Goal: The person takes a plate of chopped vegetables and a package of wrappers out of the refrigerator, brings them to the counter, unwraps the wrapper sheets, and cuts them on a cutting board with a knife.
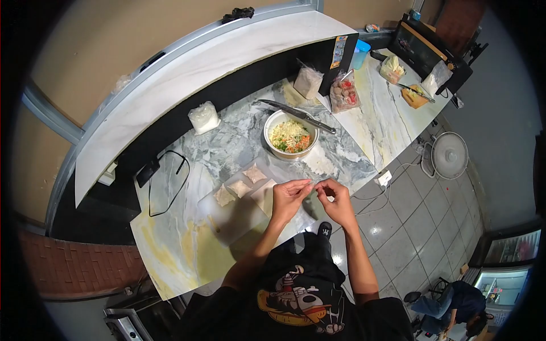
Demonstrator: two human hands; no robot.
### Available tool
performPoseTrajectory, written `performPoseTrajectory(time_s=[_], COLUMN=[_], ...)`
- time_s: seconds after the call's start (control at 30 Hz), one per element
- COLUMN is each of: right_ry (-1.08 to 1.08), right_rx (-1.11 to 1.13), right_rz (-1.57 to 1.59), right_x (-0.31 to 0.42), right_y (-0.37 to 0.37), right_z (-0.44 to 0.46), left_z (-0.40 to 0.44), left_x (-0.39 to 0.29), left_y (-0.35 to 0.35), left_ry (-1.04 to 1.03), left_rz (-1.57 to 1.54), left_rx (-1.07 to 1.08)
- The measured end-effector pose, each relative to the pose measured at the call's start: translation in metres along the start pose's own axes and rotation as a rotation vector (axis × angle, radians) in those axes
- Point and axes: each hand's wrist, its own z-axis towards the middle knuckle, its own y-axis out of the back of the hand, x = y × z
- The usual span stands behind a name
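My left hand [291, 199] is above the front edge of the marble counter, fingers straight but pressed together against the thumb. Close beside it, my right hand [335, 202] is curled with thumb and fingertips pinched. Whatever is between the fingertips, if anything, is too small to make out. Under my left hand lies a pale flat wrapper [263, 195]. Just left of it, several pale folded parcels, one of them the far parcel [254, 173], rest on a translucent sheet [214, 211]. Beyond my hands stands a white bowl [266, 135] of chopped vegetables, a long knife [301, 115] lying across its rim.
White powder [319, 163] is scattered right of the bowl. Behind stand bags, including a white powder bag [204, 117] and a bag of reddish balls [344, 95]. A black strap [170, 199] lies left. A fan [449, 155] is on the floor; another person [455, 307] sits lower right.
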Motion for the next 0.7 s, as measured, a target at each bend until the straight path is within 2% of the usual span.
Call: performPoseTrajectory(time_s=[0.2, 0.3, 0.43, 0.7], right_ry=[0.084, 0.165, 0.260, 0.282], right_rx=[0.020, 0.044, 0.144, 0.142], right_rz=[-0.114, -0.149, -0.149, -0.188], right_x=[0.020, 0.037, 0.040, 0.028], right_y=[-0.001, -0.002, -0.001, -0.008], right_z=[0.003, 0.005, 0.006, 0.006], left_z=[-0.004, -0.004, -0.010, -0.019], left_x=[0.002, 0.004, -0.001, 0.001], left_y=[0.000, 0.001, 0.003, 0.012], left_ry=[-0.119, -0.103, 0.038, 0.106], left_rz=[-0.023, -0.119, -0.119, -0.062], left_rx=[-0.111, -0.093, -0.028, 0.013])
